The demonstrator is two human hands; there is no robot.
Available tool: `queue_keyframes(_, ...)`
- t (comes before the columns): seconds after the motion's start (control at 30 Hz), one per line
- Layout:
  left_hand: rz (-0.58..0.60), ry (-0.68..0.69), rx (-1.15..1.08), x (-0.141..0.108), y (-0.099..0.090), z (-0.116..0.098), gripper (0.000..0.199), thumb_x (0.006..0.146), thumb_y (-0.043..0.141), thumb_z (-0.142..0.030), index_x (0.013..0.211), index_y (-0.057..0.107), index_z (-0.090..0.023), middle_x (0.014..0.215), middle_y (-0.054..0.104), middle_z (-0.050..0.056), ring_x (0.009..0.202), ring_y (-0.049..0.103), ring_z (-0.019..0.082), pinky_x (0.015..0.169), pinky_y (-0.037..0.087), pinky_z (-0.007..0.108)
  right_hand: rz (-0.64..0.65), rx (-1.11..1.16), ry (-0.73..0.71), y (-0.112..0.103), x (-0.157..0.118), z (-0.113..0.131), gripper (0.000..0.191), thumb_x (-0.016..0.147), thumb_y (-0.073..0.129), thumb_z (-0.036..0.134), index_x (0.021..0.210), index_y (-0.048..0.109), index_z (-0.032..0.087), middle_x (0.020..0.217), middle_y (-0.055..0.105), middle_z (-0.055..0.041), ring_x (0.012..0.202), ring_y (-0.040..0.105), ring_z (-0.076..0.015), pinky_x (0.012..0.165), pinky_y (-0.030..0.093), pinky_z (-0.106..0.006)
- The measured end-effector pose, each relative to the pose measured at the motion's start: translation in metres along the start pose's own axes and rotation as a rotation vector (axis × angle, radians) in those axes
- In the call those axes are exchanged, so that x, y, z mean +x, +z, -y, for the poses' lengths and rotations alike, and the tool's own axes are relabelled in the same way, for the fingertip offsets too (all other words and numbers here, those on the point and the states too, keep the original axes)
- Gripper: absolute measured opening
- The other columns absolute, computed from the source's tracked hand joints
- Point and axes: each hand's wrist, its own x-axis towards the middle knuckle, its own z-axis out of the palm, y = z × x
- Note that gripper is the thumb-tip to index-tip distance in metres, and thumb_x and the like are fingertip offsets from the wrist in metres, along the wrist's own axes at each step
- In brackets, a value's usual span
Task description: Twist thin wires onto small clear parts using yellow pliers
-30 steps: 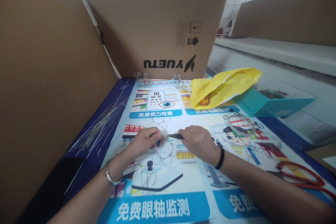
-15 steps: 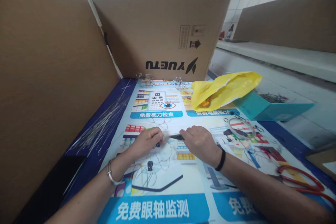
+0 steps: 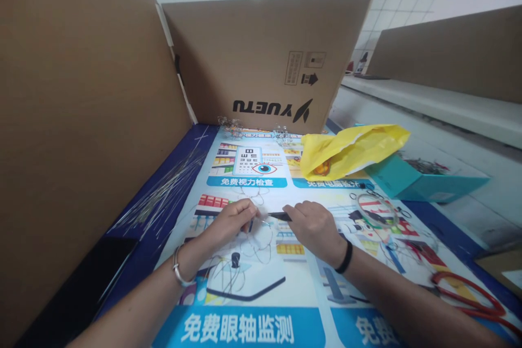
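Note:
My left hand [image 3: 235,221] is closed in a pinch on a thin wire [image 3: 261,219], which bends out past the fingertips. My right hand [image 3: 314,228] wraps around a dark tool with a narrow pointed tip, seemingly needle-nose pliers [image 3: 279,216]; its grip part is hidden in the palm. The tip points left and lies close to the wire at my left fingertips; whether they touch I cannot tell. Below my left hand, thin wire loops [image 3: 256,250] spread over the printed sheet, and a small black spool-like piece [image 3: 235,260] sits among more wires.
Straight wires [image 3: 163,190] lie in a bundle at left. A yellow bag [image 3: 359,147] and a teal box [image 3: 424,176] stand at right, near a clear ring-shaped coil [image 3: 377,211]. Red looped handles or cord [image 3: 468,293] lie lower right. Cardboard panels [image 3: 261,54] wall the back and left.
The view has tilted up a little, so the scene sits lower. My hands keep their grips; the tool tip and the wire stay close together.

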Motion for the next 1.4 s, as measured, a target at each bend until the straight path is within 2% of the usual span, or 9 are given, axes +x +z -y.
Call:
queue_keyframes(0.23,-0.021,0.003,0.008,0.0,0.002,0.001,0.028,0.086,0.044,-0.038,0.074,0.057,-0.016,0.051,0.049,-0.003,0.049,0.043,0.009,0.051,0.033,0.021,0.015,0.076,0.068,0.001,0.0,0.001,0.016,0.082,0.048,0.015,0.085,0.064,0.018,0.061,0.056,-0.0012,0.062,0.048,-0.0145,0.061,0.03,-0.028)
queue_keyframes(0.43,-0.02,-0.042,0.01,0.001,0.004,-0.002,0.02,0.08,0.053,-0.034,0.072,0.051,-0.016,0.05,0.049,-0.005,0.045,0.042,0.008,0.047,0.033,0.019,0.103,0.187,0.183,0.003,-0.002,0.002,0.015,0.08,0.051,0.018,0.087,0.064,0.02,0.07,0.062,-0.0022,0.069,0.054,-0.0149,0.064,0.033,-0.025)
queue_keyframes(0.57,0.012,-0.048,0.029,0.001,0.004,0.0,0.019,0.079,0.054,-0.034,0.078,0.059,-0.015,0.059,0.053,-0.003,0.048,0.044,0.008,0.048,0.035,0.02,0.148,0.204,0.212,0.004,-0.002,0.002,0.015,0.08,0.051,0.018,0.086,0.064,0.02,0.073,0.064,-0.0021,0.07,0.056,-0.0153,0.064,0.035,-0.024)
queue_keyframes(0.8,0.03,-0.022,0.133,0.0,0.003,-0.004,0.022,0.078,0.055,-0.033,0.073,0.064,-0.014,0.055,0.049,-0.003,0.051,0.042,0.009,0.049,0.031,0.021,0.188,0.232,0.252,0.003,0.0,0.004,0.015,0.079,0.051,0.02,0.087,0.064,0.02,0.079,0.066,-0.0031,0.075,0.058,-0.0161,0.066,0.037,-0.024)
queue_keyframes(1.03,-0.001,0.022,0.138,0.001,0.006,-0.002,0.017,0.079,0.054,-0.032,0.085,0.061,-0.018,0.069,0.057,-0.001,0.059,0.046,0.01,0.055,0.035,0.021,0.28,0.218,0.258,-0.001,0.001,0.009,0.015,0.083,0.048,0.022,0.081,0.062,0.021,0.074,0.064,-0.0011,0.073,0.058,-0.0144,0.064,0.036,-0.023)
queue_keyframes(1.27,-0.004,0.146,0.362,0.003,-0.001,0.004,0.014,0.079,0.052,-0.023,0.086,0.063,-0.02,0.083,0.062,0.003,0.075,0.054,0.016,0.068,0.041,0.027,0.35,0.178,0.29,-0.005,0.003,0.009,0.014,0.084,0.048,0.022,0.079,0.061,0.02,0.074,0.065,-0.0014,0.072,0.059,-0.0145,0.061,0.034,-0.023)
queue_keyframes(1.4,0.009,0.201,0.382,0.003,-0.004,0.002,0.018,0.077,0.055,-0.019,0.092,0.063,-0.02,0.094,0.063,0.005,0.087,0.056,0.018,0.078,0.042,0.03,0.391,0.17,0.301,-0.008,0.006,0.01,0.013,0.083,0.049,0.022,0.079,0.061,0.02,0.075,0.065,-0.0018,0.072,0.059,-0.015,0.06,0.034,-0.023)
